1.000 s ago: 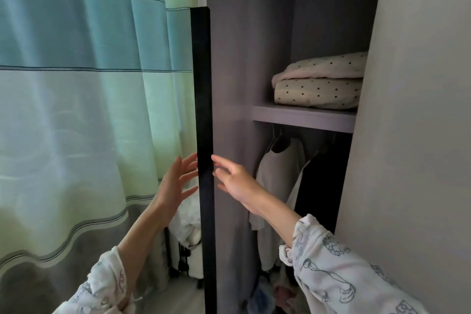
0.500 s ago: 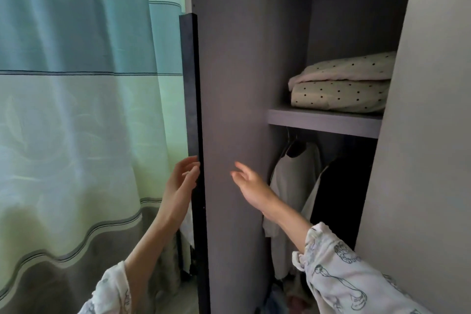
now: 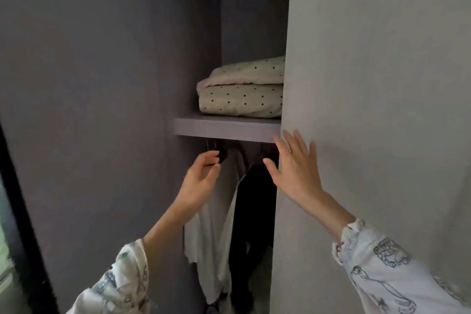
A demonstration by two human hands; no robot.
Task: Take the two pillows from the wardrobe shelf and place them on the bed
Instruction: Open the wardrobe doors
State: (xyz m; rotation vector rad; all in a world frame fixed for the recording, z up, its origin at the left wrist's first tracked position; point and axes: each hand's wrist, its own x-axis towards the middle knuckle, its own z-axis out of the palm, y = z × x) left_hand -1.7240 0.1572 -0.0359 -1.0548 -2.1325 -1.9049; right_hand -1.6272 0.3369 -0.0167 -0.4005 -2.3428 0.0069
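1. We see two cream pillows with small dark dots stacked on the wardrobe shelf (image 3: 226, 127): the lower pillow (image 3: 242, 100) lies flat on the board, and the upper pillow (image 3: 251, 71) rests on top of it. Their right ends are hidden behind the closed right door (image 3: 369, 84).
2. Our left hand (image 3: 201, 181) is raised just below the shelf, in front of the hanging clothes; its fingers are curled loosely inward and it holds nothing.
3. Our right hand (image 3: 295, 171) is spread flat, fingers apart, at the left edge of the right door, with the fingertips near the shelf's front edge. We cannot tell whether the palm touches the door.
4. Below the shelf hang a white garment (image 3: 214, 237) and, just to its right, a dark garment (image 3: 254, 211).
5. The left door (image 3: 89, 109) stands open on the left, its dark edge at the near left.
6. Both sleeves are white with a drawn print.
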